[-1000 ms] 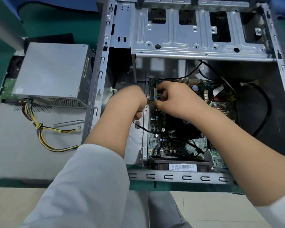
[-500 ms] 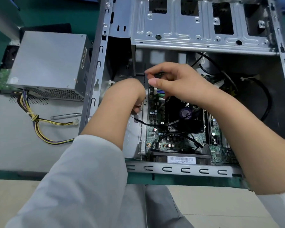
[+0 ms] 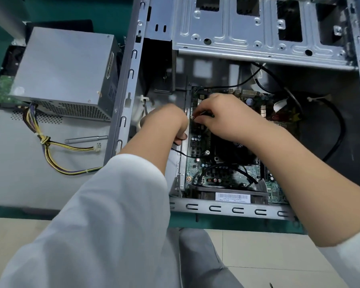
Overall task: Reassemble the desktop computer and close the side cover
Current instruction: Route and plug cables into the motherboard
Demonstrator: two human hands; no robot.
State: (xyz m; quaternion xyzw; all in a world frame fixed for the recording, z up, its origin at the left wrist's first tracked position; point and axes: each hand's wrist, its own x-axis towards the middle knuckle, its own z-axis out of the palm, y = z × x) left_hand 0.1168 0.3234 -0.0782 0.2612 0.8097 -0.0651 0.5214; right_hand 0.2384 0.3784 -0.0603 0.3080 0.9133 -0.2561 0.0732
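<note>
Head view: your right hand [image 3: 227, 117] is pinching a small dark part [image 3: 206, 114] over the motherboard [image 3: 197, 142]; your left hand [image 3: 166, 121] is curling, grip unclear.

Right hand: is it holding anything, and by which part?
The right hand pinches a small dark thing, likely a cable plug, by its end over the motherboard; exactly what it is cannot be told.
</note>
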